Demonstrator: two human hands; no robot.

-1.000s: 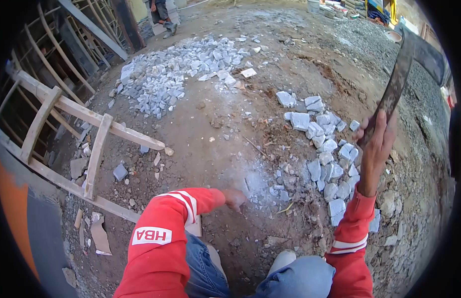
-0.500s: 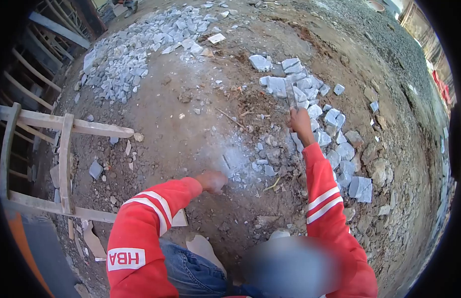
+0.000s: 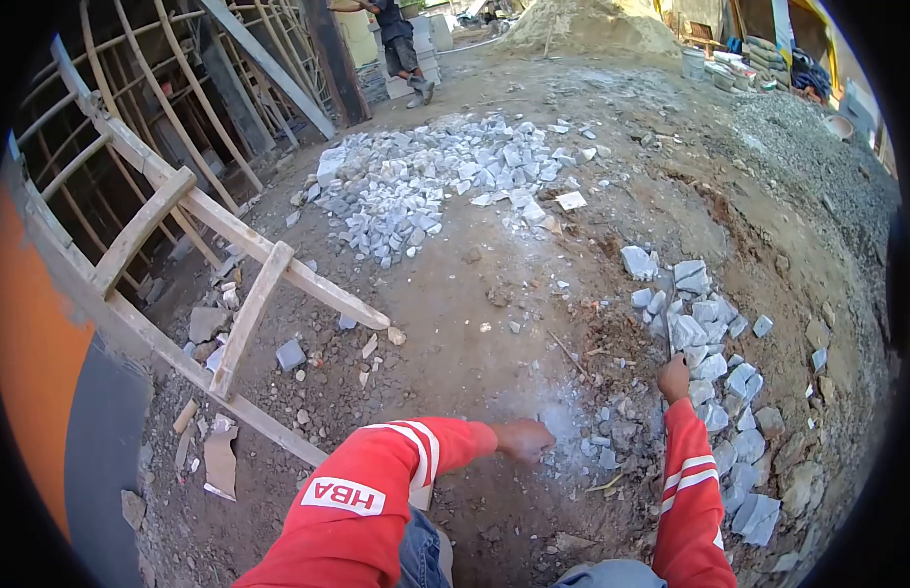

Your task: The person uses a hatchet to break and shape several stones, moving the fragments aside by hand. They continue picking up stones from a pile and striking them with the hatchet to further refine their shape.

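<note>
Lots going on around the work spot. Off to the left there's a wooden ladder-type frame (image 3: pixel 239 323) lying across the dirt, with a bigger lattice of poles (image 3: pixel 161 108) behind it. Up ahead sits a big heap of grey stone chips (image 3: pixel 426 176), and further back a person's legs (image 3: pixel 401 49) on some steps, plus a sand mound (image 3: pixel 592 24). A loose grey block (image 3: pixel 290 354) lies near the frame, and a scrap of cardboard (image 3: pixel 220 461) lower down.

On the right, a second scatter of cut grey stone blocks (image 3: pixel 705 333) runs from mid-frame down toward the lower right corner, crowding right up to the right hand (image 3: pixel 673 377). That hand is closed around the handle of a dark tool (image 3: pixel 668 338), only a thin bit of it shows above the fist, so can't tell what kind it is.

The left hand (image 3: pixel 524 438) is down on the ground at a pale dusty patch (image 3: pixel 563 412), just beside small stone fragments (image 3: pixel 607 451). Fingers look curled, but whether they're pinching anything I can't tell, too blurry. The fragments are light grey, angular, dusted white, sitting between the two hands.
</note>
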